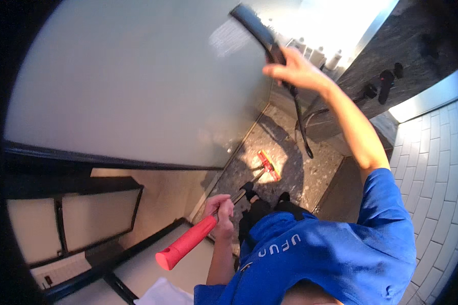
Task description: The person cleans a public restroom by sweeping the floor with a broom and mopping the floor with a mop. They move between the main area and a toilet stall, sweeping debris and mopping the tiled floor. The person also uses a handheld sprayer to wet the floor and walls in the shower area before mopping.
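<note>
My right hand (295, 71) grips a black handheld shower head (252, 28), raised at the upper middle beside the frosted glass panel (117, 86). Its black hose (303, 127) hangs down in a loop. A whitish streaky patch shows on the glass near the head. My left hand (219, 213), lower down, is closed round a pole with a red grip (185, 244). The pole runs down to a red floor squeegee head (269, 165) on the speckled floor (320, 162), near my dark shoes (249, 190).
White bottles (333, 60) stand on a sunlit ledge. Black fixtures (385, 84) are on a grey stone surface at right, beside white tiling (427, 183). Dark-framed frosted panels (94, 218) and a white cloth (163, 292) are at lower left.
</note>
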The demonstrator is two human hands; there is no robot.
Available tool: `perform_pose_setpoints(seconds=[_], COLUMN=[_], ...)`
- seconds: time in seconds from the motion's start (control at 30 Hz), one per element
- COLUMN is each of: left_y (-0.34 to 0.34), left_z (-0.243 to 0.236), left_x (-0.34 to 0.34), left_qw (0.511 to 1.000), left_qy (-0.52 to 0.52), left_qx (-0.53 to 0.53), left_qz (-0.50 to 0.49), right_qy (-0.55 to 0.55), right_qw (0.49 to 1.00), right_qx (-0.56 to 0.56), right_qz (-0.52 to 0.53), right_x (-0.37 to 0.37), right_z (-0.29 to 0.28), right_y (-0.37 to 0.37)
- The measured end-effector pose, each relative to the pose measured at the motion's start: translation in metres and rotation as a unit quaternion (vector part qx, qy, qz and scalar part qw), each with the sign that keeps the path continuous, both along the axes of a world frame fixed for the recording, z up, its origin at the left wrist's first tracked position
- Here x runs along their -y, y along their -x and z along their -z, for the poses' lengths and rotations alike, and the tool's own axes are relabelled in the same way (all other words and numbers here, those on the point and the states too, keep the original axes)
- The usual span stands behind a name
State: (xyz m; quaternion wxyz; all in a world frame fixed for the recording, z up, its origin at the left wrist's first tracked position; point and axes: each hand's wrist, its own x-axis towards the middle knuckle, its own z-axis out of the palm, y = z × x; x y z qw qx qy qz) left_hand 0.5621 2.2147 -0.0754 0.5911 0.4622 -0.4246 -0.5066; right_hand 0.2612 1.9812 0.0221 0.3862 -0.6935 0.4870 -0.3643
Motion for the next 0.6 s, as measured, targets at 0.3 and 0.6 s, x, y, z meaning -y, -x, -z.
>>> perform_pose_setpoints(seconds=[0.3, 0.6], left_y=[0.007, 0.019], left_z=[-0.005, -0.005], left_x=[-0.013, -0.018], left_qw=[1.0, 1.0], left_qy=[0.014, 0.005], left_qx=[-0.005, 0.012], left_qz=[-0.001, 0.001], right_qy=[0.026, 0.065], right_qw=[0.999, 0.996], right_qx=[-0.03, 0.02], right_qz=[-0.02, -0.053], right_x=[-0.056, -0.078], right_z=[0.166, -0.019], right_y=[-0.021, -0.053])
